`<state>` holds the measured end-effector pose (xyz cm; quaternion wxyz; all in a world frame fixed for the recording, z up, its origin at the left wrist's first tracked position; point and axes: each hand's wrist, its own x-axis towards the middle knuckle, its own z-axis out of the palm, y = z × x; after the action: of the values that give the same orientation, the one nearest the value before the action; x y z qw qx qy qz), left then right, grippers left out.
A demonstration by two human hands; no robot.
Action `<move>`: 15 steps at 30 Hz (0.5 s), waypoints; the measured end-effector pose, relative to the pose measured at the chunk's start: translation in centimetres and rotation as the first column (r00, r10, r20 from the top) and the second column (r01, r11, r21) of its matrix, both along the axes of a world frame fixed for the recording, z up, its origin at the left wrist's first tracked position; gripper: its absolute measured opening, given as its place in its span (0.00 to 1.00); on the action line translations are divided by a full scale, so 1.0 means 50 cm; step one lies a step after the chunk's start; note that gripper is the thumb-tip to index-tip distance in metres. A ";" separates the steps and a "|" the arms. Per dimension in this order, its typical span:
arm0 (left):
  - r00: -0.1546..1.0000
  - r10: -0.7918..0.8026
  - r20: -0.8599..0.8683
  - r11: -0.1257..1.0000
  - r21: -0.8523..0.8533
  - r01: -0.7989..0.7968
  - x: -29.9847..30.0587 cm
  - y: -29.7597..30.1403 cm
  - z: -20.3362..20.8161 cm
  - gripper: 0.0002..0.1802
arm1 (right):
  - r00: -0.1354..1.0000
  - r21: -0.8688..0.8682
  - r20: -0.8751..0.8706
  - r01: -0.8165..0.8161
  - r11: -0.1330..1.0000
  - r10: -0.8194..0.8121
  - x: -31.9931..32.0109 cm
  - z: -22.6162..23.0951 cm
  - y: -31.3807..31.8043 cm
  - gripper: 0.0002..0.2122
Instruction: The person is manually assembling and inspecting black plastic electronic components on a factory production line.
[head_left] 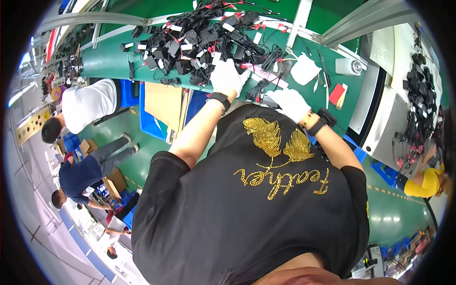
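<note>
My left hand, in a white glove, reaches to the near edge of a heap of black power adapters with bundled cords. Its thumb stands apart from the fingers, and nothing shows in its grip. Close to my body, my right hand, also gloved in white, has its fingers closed over a dark power adapter, partly hidden by the glove and my shirt. A coiled black cord lies between the two hands. White labels and red bits show among the heaped adapters.
On the green bench to the right lie a crumpled white cloth, a white roll and a red card. Blue bins with cardboard stand below. More adapters lie far right. Other people work nearby.
</note>
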<state>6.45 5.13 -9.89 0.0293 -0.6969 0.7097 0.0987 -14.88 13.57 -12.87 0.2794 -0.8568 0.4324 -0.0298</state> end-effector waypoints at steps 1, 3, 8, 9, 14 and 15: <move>0.999 0.036 0.000 0.999 0.034 -0.036 -0.007 0.001 0.004 0.32 | 0.998 0.034 0.049 0.043 0.998 -0.045 0.014 -0.023 -0.006 0.20; 0.995 0.064 -0.074 0.998 0.016 -0.063 -0.003 -0.001 -0.026 0.30 | 0.991 0.060 0.087 0.092 0.994 -0.097 0.032 -0.026 -0.016 0.19; 0.875 0.153 -0.460 0.975 -0.073 -0.209 0.026 -0.011 -0.006 0.30 | 0.876 0.134 0.355 0.299 0.945 -0.327 0.031 0.068 -0.035 0.23; 0.871 0.125 -0.474 0.976 -0.097 -0.193 0.041 -0.014 0.009 0.30 | 0.836 0.132 0.430 0.316 0.940 -0.342 0.026 0.095 -0.044 0.25; 0.373 0.162 -0.914 0.974 0.088 -0.208 0.088 -0.037 0.119 0.30 | 0.671 0.385 0.550 0.325 0.864 -0.497 -0.004 0.294 -0.101 0.21; 0.261 0.130 -0.956 0.981 0.086 -0.175 0.093 -0.048 0.147 0.29 | 0.367 0.567 0.687 0.270 0.778 -0.627 0.001 0.299 -0.099 0.22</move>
<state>11.11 2.74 -2.51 -0.4250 -0.5628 0.5158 0.4863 -14.82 8.63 2.07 0.5850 -0.5048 0.4558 -0.4418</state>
